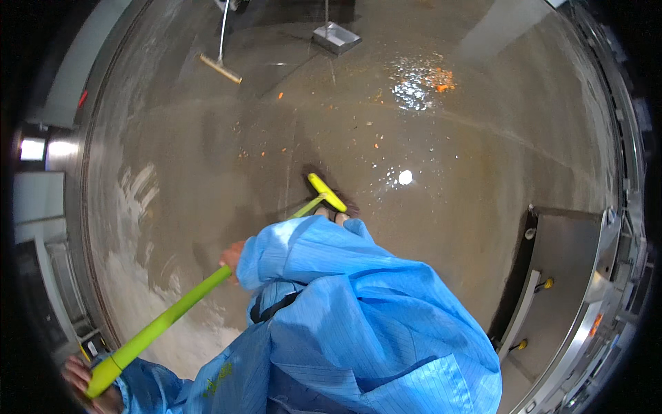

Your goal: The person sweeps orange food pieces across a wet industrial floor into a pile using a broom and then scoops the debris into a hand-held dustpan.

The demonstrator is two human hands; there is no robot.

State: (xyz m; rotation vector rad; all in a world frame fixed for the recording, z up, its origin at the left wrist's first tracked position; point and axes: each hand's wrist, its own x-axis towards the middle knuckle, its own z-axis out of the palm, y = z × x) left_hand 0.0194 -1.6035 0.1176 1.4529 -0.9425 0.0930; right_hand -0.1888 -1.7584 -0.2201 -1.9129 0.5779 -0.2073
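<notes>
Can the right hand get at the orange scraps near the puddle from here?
Probably not by hand: the right hand grips the green squeegee handle, and the orange scraps lie far across the wet floor; nothing blocks the way.

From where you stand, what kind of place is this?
Probably a food-processing or industrial wash-down area. The wet grey floor is strewn with orange scraps, stainless steel equipment lines the right side, and the person in a blue coat works a green squeegee.

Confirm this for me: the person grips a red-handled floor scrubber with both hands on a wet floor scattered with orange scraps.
Not quite. The head view shows the scrubber's handle is yellow-green, not red. Both the left hand and right hand grip it, over the wet floor scattered with orange scraps.
</notes>
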